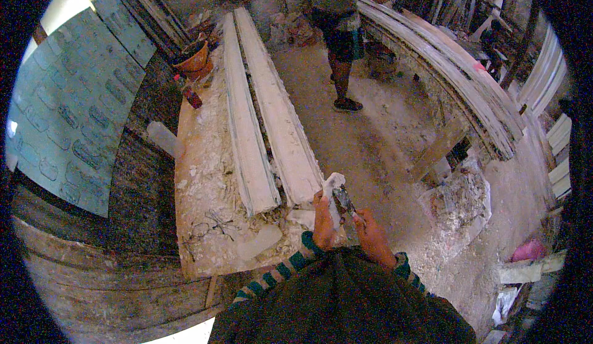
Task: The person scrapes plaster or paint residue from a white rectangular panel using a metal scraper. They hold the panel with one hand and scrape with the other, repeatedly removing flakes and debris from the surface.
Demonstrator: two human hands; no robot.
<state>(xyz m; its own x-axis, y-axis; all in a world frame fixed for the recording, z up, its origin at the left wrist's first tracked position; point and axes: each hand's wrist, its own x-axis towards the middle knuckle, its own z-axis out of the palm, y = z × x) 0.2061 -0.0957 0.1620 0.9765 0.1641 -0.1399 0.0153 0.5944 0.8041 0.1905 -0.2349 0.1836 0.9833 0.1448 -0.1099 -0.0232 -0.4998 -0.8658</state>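
My left hand (323,225) is closed around a pale piece smeared with a white, plaster-like lump (334,181). In my right hand (373,237) is a dark scraper (343,199), its blade against the white stuff. Both hands are close together in front of my body, by the near end of the right-hand long white moulding (287,140). A second, narrower moulding (247,127) lies alongside it on the table, with a dark gap between them. The exact shape of the piece in my left hand is too small to tell.
The table (194,220) is strewn with white crumbs, thin wire (215,225) and a pale flat piece (260,241). An orange bucket (194,59) and a red bottle (192,98) stand at its far left. Another person (340,29) stands beyond, beside a bench of long strips (451,59).
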